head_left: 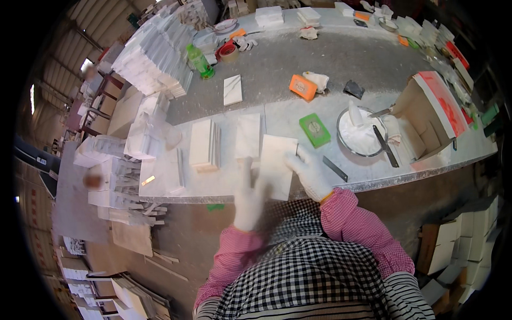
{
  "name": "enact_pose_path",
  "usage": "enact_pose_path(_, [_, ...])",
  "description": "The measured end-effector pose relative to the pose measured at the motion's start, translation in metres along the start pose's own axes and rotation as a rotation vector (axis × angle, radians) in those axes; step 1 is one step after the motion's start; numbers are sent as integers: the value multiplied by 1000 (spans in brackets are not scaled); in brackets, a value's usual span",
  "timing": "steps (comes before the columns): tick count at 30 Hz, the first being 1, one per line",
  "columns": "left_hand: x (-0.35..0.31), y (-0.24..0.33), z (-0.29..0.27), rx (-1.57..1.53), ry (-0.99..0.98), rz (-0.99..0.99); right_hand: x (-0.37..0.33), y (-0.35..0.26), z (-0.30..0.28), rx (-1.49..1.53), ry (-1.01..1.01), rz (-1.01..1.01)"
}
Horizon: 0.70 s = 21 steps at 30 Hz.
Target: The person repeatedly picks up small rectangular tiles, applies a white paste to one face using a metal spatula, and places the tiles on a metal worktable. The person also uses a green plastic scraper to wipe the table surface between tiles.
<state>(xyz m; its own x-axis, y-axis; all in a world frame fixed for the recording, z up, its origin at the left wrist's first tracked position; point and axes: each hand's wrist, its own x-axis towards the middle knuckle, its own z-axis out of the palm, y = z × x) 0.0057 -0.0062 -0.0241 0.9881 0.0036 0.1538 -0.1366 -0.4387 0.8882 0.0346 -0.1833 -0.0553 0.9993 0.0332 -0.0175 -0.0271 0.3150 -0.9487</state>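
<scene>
My right hand [309, 172], in a white glove, grips the right edge of a white marble tile [277, 162], which is tilted up near the table's front edge. At the tile's left side is my left hand [249, 200], also gloved and a little blurred, its fingers stretched out and apart; whether it touches the tile I cannot tell. Just behind lies another pale tile or small stack [248, 133]. Left of that stands a stack of white tiles [202, 144]. A dark metal strip [335, 168] lies right of my right hand.
A green block [315, 130] and an orange block [303, 87] lie beyond my right hand. Further right are a bowl of white paste [368, 140] with a dark-handled knife [385, 146], and an open cardboard box [421, 117]. Tall tile stacks [152, 53] and a green bottle [200, 63] stand back left.
</scene>
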Motion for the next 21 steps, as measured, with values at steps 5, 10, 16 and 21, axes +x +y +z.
enact_pose_path(5, [-3,-48,-13,-681,-135,-545,-2,2,-2,29,-27,22])
enact_pose_path(10, [-15,14,-5,-834,-116,-595,-7,-13,0,109,-48,102])
enact_pose_path(16, [-8,-3,-11,-692,-373,-462,-9,-17,3,42,-23,53])
enact_pose_path(21, [-10,1,-10,-638,-376,-436,-6,-8,-2,38,-10,69])
